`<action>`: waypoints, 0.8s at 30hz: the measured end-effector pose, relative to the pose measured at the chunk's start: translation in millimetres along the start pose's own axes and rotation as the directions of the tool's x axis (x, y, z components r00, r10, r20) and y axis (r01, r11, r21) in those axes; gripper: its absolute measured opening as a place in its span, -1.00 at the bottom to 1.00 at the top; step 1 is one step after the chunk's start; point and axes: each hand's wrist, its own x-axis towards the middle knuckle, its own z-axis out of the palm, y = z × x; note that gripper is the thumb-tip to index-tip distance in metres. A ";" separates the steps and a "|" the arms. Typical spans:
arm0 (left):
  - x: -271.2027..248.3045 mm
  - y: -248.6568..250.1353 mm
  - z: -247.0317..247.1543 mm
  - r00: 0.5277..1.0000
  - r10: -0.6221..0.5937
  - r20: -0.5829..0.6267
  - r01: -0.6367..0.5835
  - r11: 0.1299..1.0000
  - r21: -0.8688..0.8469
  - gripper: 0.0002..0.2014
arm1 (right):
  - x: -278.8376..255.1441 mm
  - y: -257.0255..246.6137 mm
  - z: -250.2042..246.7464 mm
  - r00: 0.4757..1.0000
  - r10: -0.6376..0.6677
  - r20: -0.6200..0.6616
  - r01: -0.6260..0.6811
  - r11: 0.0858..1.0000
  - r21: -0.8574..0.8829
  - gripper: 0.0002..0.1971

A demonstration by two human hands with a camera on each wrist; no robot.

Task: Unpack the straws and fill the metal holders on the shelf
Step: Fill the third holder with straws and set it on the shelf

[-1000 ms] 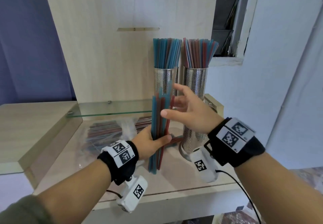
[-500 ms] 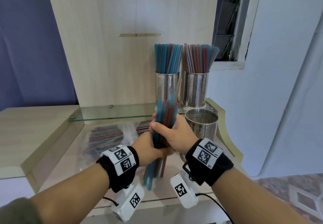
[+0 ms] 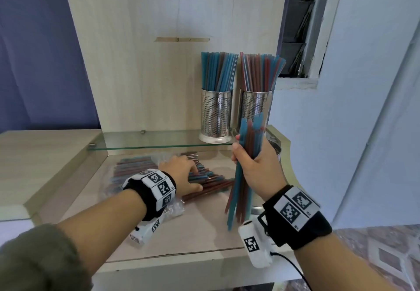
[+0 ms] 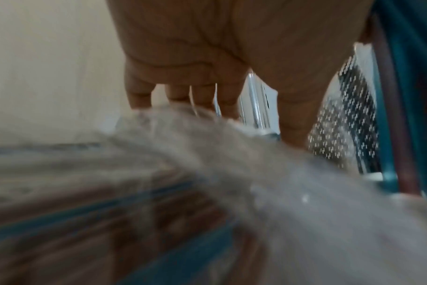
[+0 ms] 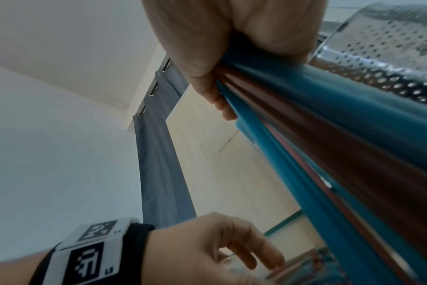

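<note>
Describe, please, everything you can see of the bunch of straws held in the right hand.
The bunch of straws is a loose handful of thin plastic tubes, blue and dark red mixed. It stands nearly upright, fanning out slightly below the grip. The right hand grips it around the middle, fingers curled round it. Its lower ends hang above the wooden counter, in front of a perforated metal holder.

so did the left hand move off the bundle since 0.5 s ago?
Yes. The left hand let go of the bundle and went left and down onto the loose straws under the glass shelf.
</note>
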 end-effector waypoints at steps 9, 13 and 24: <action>0.3 -7.0 35.9 0.995 -0.015 0.098 -0.008 0.972 0.233 -0.40 | -5.6 7.1 0.3 0.998 0.063 -0.016 -0.063 0.998 0.021 -0.93; -1.9 -19.7 37.4 0.995 -0.044 0.090 0.019 0.965 0.262 -0.50 | -6.3 7.2 -5.4 0.997 0.078 -0.017 -0.077 0.996 0.054 -0.92; -4.5 -20.7 33.1 0.992 -0.119 0.029 0.112 0.976 0.184 -0.80 | -11.7 5.8 -11.3 0.996 0.071 -0.059 -0.063 0.991 0.119 -0.94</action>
